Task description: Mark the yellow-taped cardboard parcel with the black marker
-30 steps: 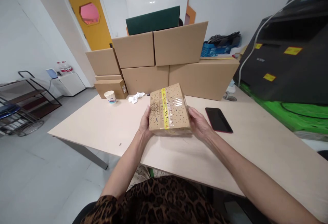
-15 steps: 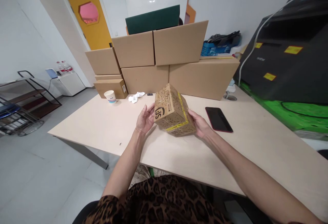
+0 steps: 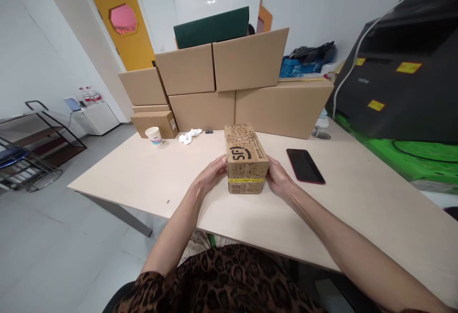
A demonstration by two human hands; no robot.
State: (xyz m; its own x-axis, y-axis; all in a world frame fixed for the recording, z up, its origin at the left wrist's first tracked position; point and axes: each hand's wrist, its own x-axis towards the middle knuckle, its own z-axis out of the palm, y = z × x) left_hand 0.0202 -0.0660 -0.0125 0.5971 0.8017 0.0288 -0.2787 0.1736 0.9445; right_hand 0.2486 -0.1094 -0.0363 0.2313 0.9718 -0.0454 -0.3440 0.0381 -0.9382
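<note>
A small brown cardboard box (image 3: 246,148) with dark speckles, black lettering and a yellow tape band stands level on the pale table, its printed face up. Against its left side rests my left hand (image 3: 213,172), with the fingertips partly hidden by the box. My right hand (image 3: 279,177) presses on the opposite side, its fingers mostly out of sight behind the box. Between them the two hands grip the box. To the right of my right hand lies a black phone-like device (image 3: 305,166) with a red edge.
Large cardboard boxes (image 3: 200,110) are stacked along the table's far side, topped by a dark green box (image 3: 213,27). A paper cup (image 3: 153,135), crumpled tissue (image 3: 190,136) and a small black object (image 3: 209,132) sit before them. A black machine (image 3: 397,79) stands on the right.
The box has turned from a tilted pose to level, printed face up, and stands on the table. My left hand has closed in on its side, and both hands have shifted slightly with it.
</note>
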